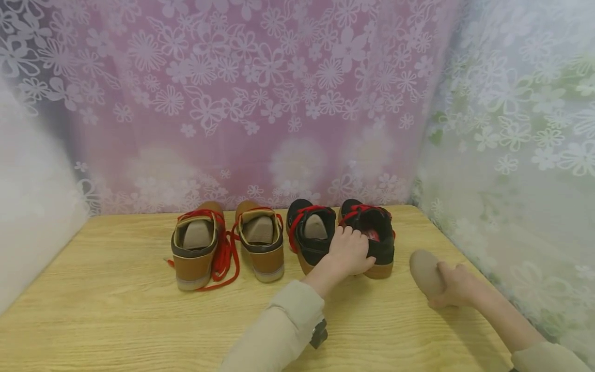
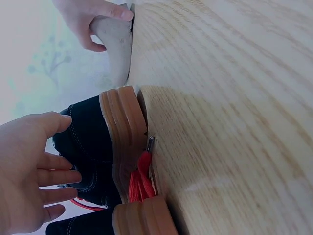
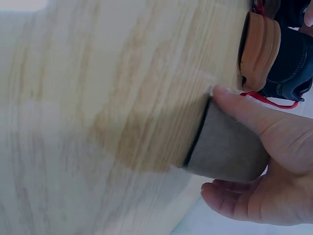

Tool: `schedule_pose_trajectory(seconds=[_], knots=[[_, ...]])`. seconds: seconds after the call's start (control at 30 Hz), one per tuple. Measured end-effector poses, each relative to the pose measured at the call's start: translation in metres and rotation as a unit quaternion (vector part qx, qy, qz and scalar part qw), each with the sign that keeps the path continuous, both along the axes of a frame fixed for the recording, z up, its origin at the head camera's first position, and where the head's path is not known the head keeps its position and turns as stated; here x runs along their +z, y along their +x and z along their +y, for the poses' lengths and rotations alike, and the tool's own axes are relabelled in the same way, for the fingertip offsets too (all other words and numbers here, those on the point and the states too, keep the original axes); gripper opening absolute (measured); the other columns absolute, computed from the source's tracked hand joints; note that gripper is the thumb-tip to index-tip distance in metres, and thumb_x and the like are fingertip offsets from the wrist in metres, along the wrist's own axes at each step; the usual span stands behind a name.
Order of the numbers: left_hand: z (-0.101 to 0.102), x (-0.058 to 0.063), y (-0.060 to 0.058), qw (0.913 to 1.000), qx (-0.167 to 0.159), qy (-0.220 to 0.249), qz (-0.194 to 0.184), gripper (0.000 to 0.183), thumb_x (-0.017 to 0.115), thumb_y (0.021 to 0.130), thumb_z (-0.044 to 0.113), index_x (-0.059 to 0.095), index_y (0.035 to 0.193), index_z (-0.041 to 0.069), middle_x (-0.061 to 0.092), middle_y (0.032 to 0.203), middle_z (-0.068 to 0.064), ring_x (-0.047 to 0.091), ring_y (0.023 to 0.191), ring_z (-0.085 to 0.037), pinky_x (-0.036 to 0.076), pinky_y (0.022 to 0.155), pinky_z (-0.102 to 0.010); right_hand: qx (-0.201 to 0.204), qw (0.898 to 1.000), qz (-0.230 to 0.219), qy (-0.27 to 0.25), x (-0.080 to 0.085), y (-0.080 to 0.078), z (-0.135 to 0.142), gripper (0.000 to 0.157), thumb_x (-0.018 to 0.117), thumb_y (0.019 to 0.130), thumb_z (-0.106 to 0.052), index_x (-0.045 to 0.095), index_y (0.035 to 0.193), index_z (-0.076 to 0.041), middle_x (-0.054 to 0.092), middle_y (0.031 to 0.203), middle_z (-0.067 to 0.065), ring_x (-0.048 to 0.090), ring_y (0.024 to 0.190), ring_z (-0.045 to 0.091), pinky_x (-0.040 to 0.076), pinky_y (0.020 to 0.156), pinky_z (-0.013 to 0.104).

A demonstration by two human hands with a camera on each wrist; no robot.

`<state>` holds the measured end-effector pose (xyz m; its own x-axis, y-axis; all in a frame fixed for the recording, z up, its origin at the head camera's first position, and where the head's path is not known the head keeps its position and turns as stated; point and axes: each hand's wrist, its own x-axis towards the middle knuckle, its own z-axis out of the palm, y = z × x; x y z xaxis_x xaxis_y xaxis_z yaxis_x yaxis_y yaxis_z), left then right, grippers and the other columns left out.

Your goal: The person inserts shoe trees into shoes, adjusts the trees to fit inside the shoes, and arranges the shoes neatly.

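Observation:
At the table's right, my right hand point(image 1: 457, 285) pinches a beige shoe insert point(image 1: 424, 271) between thumb and fingers. In the right wrist view, the thumb lies on one side of the insert point(image 3: 227, 144) and the fingers on the other. The right black shoe point(image 1: 382, 257) shows its dark inside with a red patch. My left hand point(image 1: 349, 250) is at this shoe's near left side, its fingers loosely extended in the left wrist view, thumb tip by the heel. Partly hidden behind that hand, the left black shoe point(image 1: 313, 249) has a beige insert inside.
Two brown shoes point(image 1: 192, 266) point(image 1: 268, 263) with red laces point(image 1: 224, 258) stand left of the black pair, each holding a beige insert. All stand on a wood-grain table point(image 1: 116, 310). Floral curtains point(image 1: 260, 103) hang behind and at the right.

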<state>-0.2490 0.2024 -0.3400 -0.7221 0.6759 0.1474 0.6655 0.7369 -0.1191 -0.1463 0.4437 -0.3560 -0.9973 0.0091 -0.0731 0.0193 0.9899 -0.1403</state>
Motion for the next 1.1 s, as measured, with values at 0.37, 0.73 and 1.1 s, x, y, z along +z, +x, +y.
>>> schedule_pose_trajectory(seconds=[0.37,0.73,1.1], knots=[[0.0,0.002,-0.001,1.0,0.0,-0.002,-0.002,0.049,0.048,0.087,0.058,0.059,0.114,0.018,0.056,0.109,0.006,0.046,0.103,-0.015,0.032,0.089,-0.032,-0.018,0.999,0.033,-0.039,-0.009,-0.005,-0.003,0.089,0.081,0.066,-0.026,0.032,0.125,0.02,0.039,0.096,0.04,0.055,0.074,0.04,0.047,0.059,0.049],[0.0,0.001,0.0,1.0,-0.005,-0.004,0.0,0.05,0.049,0.086,0.06,0.061,0.112,0.018,0.056,0.108,0.005,0.047,0.103,-0.015,0.033,0.089,-0.032,-0.027,0.996,0.061,-0.065,-0.011,-0.004,-0.009,0.086,0.08,0.064,-0.013,0.028,0.123,0.02,0.027,0.099,0.042,0.053,0.068,0.039,0.047,0.056,0.043],[-0.001,0.004,0.0,1.0,-0.001,-0.005,0.003,0.05,0.049,0.086,0.06,0.061,0.112,0.019,0.056,0.107,0.006,0.047,0.102,-0.015,0.032,0.09,-0.032,-0.016,0.992,0.12,-0.047,0.014,-0.013,-0.001,0.074,0.068,0.068,-0.01,0.03,0.121,0.024,0.025,0.102,0.041,0.05,0.071,0.042,0.046,0.056,0.045]])
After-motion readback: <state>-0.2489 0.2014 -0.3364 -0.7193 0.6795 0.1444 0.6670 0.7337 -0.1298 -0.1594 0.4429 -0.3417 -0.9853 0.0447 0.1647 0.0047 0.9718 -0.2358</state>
